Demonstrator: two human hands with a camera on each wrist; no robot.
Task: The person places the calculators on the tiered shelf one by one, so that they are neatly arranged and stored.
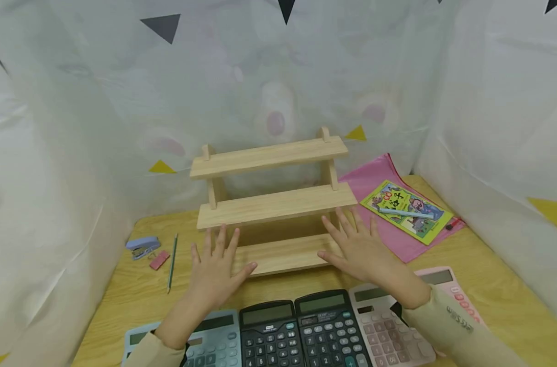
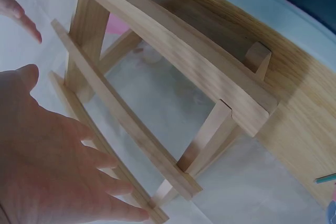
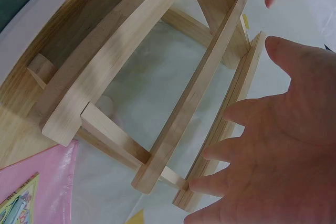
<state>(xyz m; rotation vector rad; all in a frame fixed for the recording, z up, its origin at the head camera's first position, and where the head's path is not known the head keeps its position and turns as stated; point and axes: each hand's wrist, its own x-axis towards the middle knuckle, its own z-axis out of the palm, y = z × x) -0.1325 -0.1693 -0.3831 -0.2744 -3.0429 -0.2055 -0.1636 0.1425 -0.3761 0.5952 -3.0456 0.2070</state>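
A three-tier wooden shelf rack [image 1: 278, 206] of pale boards stands in the middle of the table. In front of its left part my left hand [image 1: 216, 267] is held with fingers spread and nothing in it. My right hand [image 1: 358, 250], likewise spread and bare, overlaps the right end of the lowest board in the head view. The left wrist view has the left palm [image 2: 58, 161] facing the rack [image 2: 131, 124], fingers pointing toward its boards. On the other side, the right wrist view shows the right palm [image 3: 283, 145] turned to the rack as well.
Several calculators [image 1: 269, 336] line the near side, under my forearms. Left of the rack lie a stapler [image 1: 143, 245], a pink binder clip [image 1: 159, 260] and a pencil [image 1: 172, 265]. At right, a yellow booklet [image 1: 407, 224] with a pale blue pen [image 1: 404, 213] lies on a pink zip pouch [image 1: 368, 181].
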